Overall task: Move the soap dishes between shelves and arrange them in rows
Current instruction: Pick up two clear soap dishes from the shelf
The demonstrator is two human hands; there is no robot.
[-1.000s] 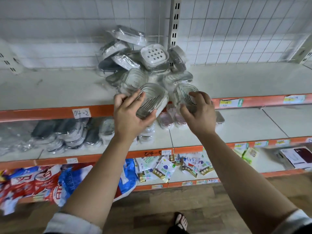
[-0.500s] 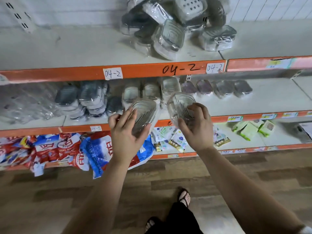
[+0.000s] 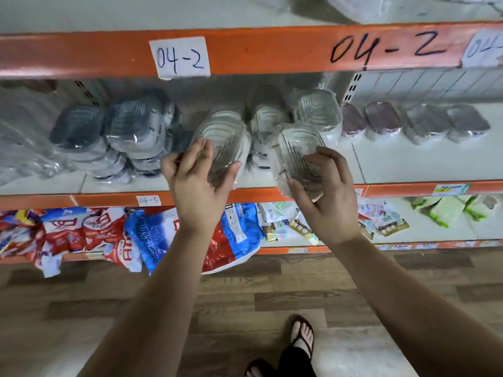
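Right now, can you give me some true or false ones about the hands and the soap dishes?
1. The left hand holds a clear soap dish, and the right hand holds another clear soap dish. True.
2. The paper label reads 04-9. False: it reads 04-2.
3. Dark grey soap dishes lie on the middle shelf, left of both hands. True.
4. The person wears boots. False: a flip-flop sandal shows on the foot.
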